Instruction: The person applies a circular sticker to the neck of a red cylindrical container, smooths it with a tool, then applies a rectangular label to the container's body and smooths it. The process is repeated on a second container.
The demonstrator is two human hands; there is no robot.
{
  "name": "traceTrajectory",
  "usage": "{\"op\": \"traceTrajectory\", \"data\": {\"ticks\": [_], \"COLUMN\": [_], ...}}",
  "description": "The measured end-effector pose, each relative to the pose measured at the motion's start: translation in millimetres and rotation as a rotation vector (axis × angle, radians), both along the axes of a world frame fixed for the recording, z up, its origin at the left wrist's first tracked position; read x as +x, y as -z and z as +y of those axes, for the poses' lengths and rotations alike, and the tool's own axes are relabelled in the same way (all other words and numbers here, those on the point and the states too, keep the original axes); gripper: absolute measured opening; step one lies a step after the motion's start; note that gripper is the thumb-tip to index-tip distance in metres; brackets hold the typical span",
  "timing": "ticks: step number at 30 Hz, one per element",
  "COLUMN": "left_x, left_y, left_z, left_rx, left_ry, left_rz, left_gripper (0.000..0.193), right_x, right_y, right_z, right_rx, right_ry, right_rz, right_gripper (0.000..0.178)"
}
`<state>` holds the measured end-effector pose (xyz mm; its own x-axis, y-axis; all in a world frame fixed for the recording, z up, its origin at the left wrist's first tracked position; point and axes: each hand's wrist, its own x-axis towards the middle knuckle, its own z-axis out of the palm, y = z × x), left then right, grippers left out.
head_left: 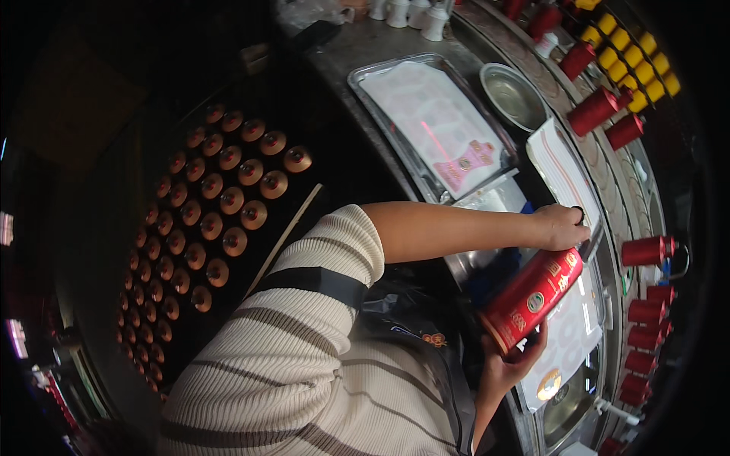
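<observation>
A red cylindrical bottle [534, 300] with gold print and a round emblem lies tilted between my two hands. My left hand [561, 227] is closed at its upper end, with the fingertips mostly hidden behind the hand; a dark band shows on one finger. My right hand [517, 363] curls around the lower end, thumb and fingers against the bottle's base. Behind the bottle, a tray holds a pale label sheet [566, 342] with faint round shapes. Close beyond my left hand rests a folded white cloth [561, 169] with stripes.
A metal tray [362, 76] bears a white sheet and a pink printed label [465, 164]. Beside it stands a metal bowl [513, 95]. Several red bottles [593, 112] line the curved conveyor. Yellow pieces [635, 57] fill a far rack. Copper-coloured discs [232, 199] stand in rows at left.
</observation>
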<state>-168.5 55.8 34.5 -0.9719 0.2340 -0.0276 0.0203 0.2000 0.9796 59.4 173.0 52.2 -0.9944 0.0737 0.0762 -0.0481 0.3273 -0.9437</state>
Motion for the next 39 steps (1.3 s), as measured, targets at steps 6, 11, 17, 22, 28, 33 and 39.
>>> {"op": "traceTrajectory", "data": {"ticks": [6,11,17,22,28,33,39], "left_x": [28,132,215,382,532,612,636], "left_y": [-115,-289,-341,-301,-225,-85,-38], "left_z": [-233,-398,-473,-453,-447,-424,-429], "left_rx": [0.19,-0.416,-1.098,-1.487,-1.501,-1.388,-1.153], "left_ry": [0.206,-0.046,-0.609,-0.973,-1.361,-1.462,-1.454], "left_rz": [0.208,0.486,0.146,-0.254,-0.628,-0.732,-0.758], "left_gripper": [0.031,0.022,0.027,0.03,0.026,0.03,0.027], "right_x": [-40,-111,-142,-118,-136,-149,-140], "right_y": [-42,-87,-104,-85,-71,-54,-45], "right_z": [-62,-186,-267,-215,-215,-208,-213], "right_rx": [0.127,0.236,0.019,0.021,0.078,0.147,0.214], "right_ry": [-0.36,-0.72,-0.734,-0.806,-0.917,-0.987,-1.005], "right_rz": [0.173,0.397,0.009,-0.094,-0.079,-0.032,0.029], "right_gripper": [0.092,0.087,0.091,0.079,0.07,0.067,0.065]}}
